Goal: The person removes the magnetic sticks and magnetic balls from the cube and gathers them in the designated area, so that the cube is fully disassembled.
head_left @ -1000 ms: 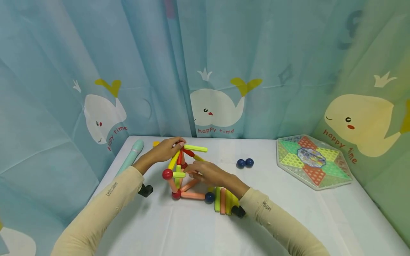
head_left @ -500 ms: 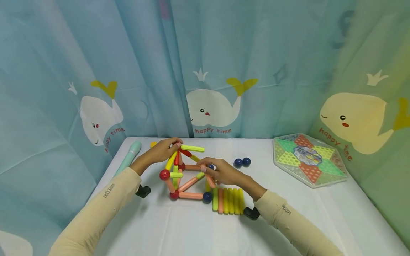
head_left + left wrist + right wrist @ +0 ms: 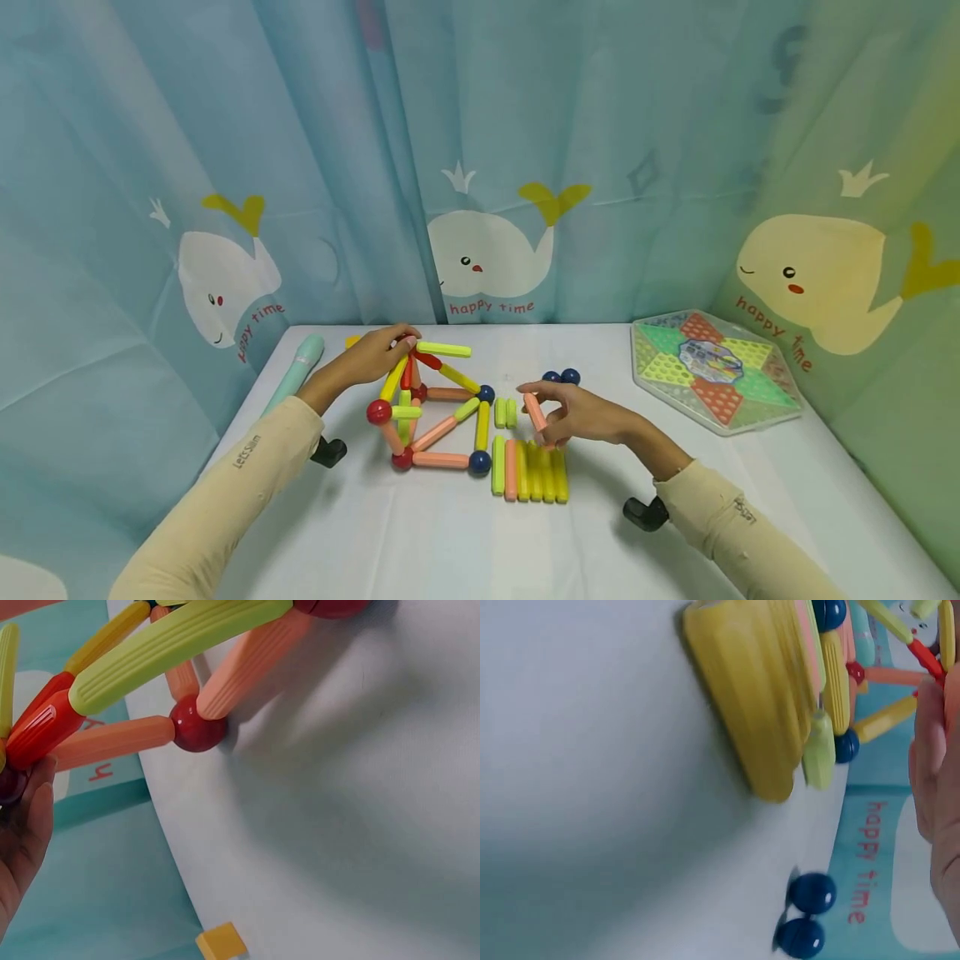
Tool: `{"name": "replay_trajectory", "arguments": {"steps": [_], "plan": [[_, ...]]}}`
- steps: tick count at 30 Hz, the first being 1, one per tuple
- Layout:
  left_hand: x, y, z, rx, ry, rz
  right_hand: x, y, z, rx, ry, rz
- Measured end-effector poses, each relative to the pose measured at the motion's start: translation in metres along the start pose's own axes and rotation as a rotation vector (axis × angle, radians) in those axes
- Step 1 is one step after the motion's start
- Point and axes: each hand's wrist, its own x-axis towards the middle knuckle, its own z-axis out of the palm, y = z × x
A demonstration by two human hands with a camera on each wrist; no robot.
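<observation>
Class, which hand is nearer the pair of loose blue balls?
Right. The right hand is just in front of the blue balls; the left hand is farther left, holding the stick frame.

The held stick (image 3: 533, 408) is salmon, 2 loose balls (image 3: 812, 892) navy, the curtain (image 3: 322, 125) whale-patterned blue-green.

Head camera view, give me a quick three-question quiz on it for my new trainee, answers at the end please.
1. What does the right hand pinch?
2. True or false: seen from the head camera, the patterned game board lies to the right of the rod structure.
3. What colour are the two loose balls? A) red B) dark blue C) yellow

Key:
1. A salmon rod.
2. True.
3. B.
</observation>
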Motion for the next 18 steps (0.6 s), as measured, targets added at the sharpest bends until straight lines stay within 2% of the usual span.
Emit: {"name": "replay_trajectory", "arguments": {"steps": [3, 6, 13, 18], "plan": [[-0.001, 0.0, 0.0, 0.001, -0.002, -0.003, -0.012, 0.006, -0.005, 0.042, -0.04, -0.005], [-0.001, 0.001, -0.001, 0.003, -0.002, -0.009, -0.023, 0.013, -0.009, 0.05, -0.043, -0.009], [-0.001, 0.004, -0.001, 0.001, -0.001, -0.018, -0.046, 0.036, -0.01, -0.039, 0.077, 0.081], [-0.002, 0.003, -0.001, -0.001, -0.005, -0.013, -0.053, 0.048, -0.003, -0.134, 0.141, 0.145]]}}
